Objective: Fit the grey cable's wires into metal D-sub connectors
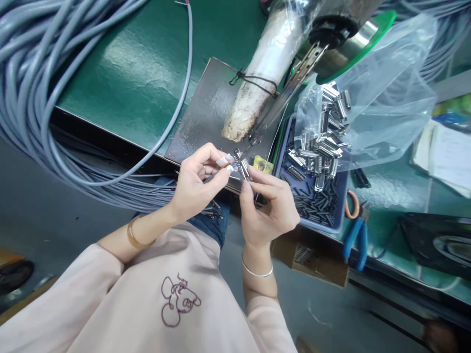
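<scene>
My left hand (196,181) pinches the stripped end of a cable, where thin coloured wires (228,165) fan out of the sheath. Between the fingers and thumb of my right hand (270,206) is a small metal multi-pin connector (244,169). The wire ends meet the connector's near side; whether any is joined there I cannot tell. Just above both, the thin tip of a soldering iron (263,125) points down at the connector. Beside the iron, a white wrapped tube (253,88), tied with black cord, ends over a dark plate (206,108).
A blue tray (340,215) of black sleeve pieces and metal connectors (324,152) stands at right, with a clear plastic bag (390,98). Solder spool (371,44) is behind. Blue-handled pliers (356,240) lie on the table's front edge. Grey cable coils (29,88) fill the left.
</scene>
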`<state>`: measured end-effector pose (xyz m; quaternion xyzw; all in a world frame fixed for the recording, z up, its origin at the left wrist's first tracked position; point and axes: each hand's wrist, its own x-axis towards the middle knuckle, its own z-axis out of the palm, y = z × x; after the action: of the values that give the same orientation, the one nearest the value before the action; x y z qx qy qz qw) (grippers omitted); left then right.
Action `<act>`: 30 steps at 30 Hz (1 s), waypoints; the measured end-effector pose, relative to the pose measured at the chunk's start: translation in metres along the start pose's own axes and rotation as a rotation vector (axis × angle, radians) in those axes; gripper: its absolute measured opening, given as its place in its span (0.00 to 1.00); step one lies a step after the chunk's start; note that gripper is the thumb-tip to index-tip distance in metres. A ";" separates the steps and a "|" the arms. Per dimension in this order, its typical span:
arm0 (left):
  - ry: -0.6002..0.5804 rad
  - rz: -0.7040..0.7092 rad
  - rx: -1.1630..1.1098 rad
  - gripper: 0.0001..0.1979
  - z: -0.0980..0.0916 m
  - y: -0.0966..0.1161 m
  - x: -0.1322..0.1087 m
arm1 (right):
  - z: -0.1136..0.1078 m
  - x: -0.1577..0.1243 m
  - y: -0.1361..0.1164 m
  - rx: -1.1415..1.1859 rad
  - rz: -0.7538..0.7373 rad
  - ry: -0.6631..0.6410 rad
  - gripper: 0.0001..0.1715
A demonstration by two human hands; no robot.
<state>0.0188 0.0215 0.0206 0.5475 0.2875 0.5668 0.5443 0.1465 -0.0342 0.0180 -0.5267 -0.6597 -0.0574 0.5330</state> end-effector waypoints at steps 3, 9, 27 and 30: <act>-0.007 0.021 0.021 0.06 -0.001 0.001 0.000 | 0.000 0.001 0.000 0.022 0.021 0.002 0.10; -0.011 -0.014 0.057 0.06 -0.001 0.002 0.004 | 0.003 0.003 0.002 -0.005 -0.003 -0.014 0.10; -0.079 -0.173 0.053 0.07 -0.005 0.008 0.004 | -0.001 0.002 0.000 -0.114 -0.138 -0.016 0.13; -0.121 -0.196 0.016 0.06 -0.007 0.013 0.003 | -0.005 0.001 -0.003 -0.135 -0.120 0.007 0.14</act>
<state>0.0092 0.0231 0.0317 0.5542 0.3110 0.4744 0.6091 0.1473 -0.0375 0.0225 -0.5207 -0.6828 -0.1353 0.4943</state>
